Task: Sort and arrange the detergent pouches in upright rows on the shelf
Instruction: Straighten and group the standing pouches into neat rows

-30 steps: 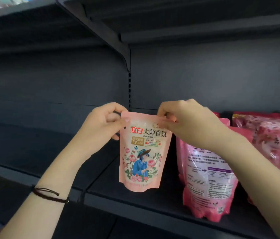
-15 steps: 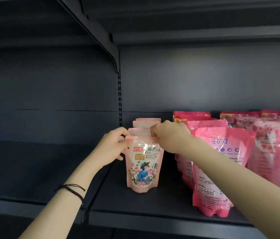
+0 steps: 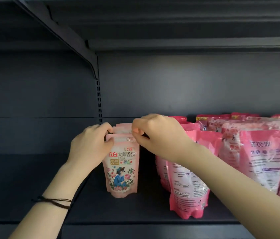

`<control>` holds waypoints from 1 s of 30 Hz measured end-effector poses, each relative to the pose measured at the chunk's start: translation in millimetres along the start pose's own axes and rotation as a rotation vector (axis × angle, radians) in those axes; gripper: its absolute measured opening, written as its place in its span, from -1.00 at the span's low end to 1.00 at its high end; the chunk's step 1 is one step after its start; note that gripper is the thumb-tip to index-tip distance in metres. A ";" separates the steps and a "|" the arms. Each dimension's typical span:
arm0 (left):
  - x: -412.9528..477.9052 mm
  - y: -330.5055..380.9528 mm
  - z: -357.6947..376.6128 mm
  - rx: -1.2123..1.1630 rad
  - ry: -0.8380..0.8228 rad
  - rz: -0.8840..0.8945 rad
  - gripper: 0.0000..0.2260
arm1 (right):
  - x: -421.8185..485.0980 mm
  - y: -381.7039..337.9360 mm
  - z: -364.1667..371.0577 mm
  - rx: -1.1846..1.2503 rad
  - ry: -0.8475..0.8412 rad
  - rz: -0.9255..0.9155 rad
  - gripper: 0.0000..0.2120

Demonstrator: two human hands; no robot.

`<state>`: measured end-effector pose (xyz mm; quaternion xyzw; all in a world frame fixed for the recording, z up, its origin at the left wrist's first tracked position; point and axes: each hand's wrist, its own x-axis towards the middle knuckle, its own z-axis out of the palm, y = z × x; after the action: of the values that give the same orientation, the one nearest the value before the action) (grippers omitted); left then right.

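Dark shelf [image 3: 101, 211], pouch [image 3: 121, 171] still upright, left hand [image 3: 91, 145] and right hand [image 3: 160, 135] atop.

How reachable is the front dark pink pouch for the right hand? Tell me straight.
Probably yes. The front dark pink pouch stands near the shelf edge, just below the right forearm, with nothing before it. But the right hand is pinching the top of the pale pink pouch and must let go first.
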<state>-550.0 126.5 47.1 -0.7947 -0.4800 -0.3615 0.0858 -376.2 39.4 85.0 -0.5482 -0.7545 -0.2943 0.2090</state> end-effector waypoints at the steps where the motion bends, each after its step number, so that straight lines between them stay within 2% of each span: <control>1: 0.0 8.9 -7.2 0.017 0.026 0.015 -0.85 | -3.1 5.2 -6.8 -0.015 0.031 0.000 -0.83; 4: -5.6 43.0 -26.3 0.041 0.101 0.108 -0.87 | -23.3 27.1 -28.8 -0.059 0.101 0.019 -0.83; 8: -25.2 112.6 -37.7 -0.004 0.185 0.235 -0.80 | -72.6 69.4 -58.8 -0.038 0.124 0.118 -0.84; 10: -37.3 153.9 -35.3 -0.023 0.200 0.273 -0.83 | -105.2 97.1 -72.2 -0.051 0.129 0.165 -0.83; 15: -62.4 264.4 -10.4 -0.054 0.142 0.345 -0.80 | -198.1 175.6 -110.4 -0.102 0.057 0.271 -0.82; 21: -68.6 384.8 32.3 -0.006 0.034 0.471 -0.62 | -280.7 255.6 -148.1 -0.160 -0.050 0.378 -0.69; 26: -60.7 450.8 58.9 -0.009 0.023 0.524 -0.65 | -321.3 310.0 -165.2 -0.211 -0.086 0.411 -0.57; 30: -48.7 487.8 69.1 -0.034 0.037 0.542 -0.61 | -340.6 345.8 -169.5 -0.235 -0.085 0.434 -0.62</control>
<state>-127.1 -130.1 67.9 -0.8888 -0.2418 -0.3478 0.1749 57.3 -236.5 67.4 -0.7297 -0.5879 -0.3048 0.1702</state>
